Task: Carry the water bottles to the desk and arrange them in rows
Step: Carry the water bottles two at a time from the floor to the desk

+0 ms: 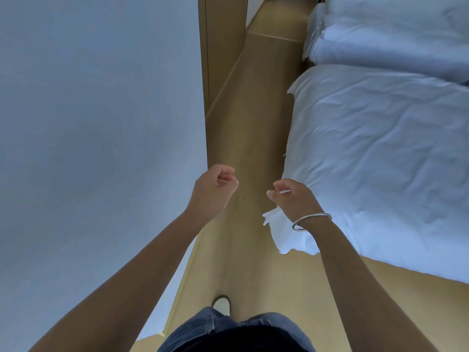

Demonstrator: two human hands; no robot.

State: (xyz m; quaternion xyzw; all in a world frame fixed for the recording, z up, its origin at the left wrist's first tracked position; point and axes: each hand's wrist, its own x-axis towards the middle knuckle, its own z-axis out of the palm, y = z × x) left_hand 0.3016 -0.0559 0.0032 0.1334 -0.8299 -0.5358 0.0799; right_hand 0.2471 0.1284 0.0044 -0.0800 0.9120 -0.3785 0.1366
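No water bottle and no desk is in view. My left hand (214, 185) hangs in front of me above the floor, its fingers loosely curled, holding nothing. My right hand (291, 196) is raised beside it, fingers relaxed and slightly bent, also holding nothing. A silver bangle (311, 221) sits on my right wrist. The two hands are apart, about a hand's width between them.
A narrow strip of wooden floor (248, 123) runs ahead between a pale wall (101, 123) on the left and a bed with a white duvet (380, 161) on the right. White pillows (380, 34) lie further along. A wooden door frame (205, 59) stands ahead on the left.
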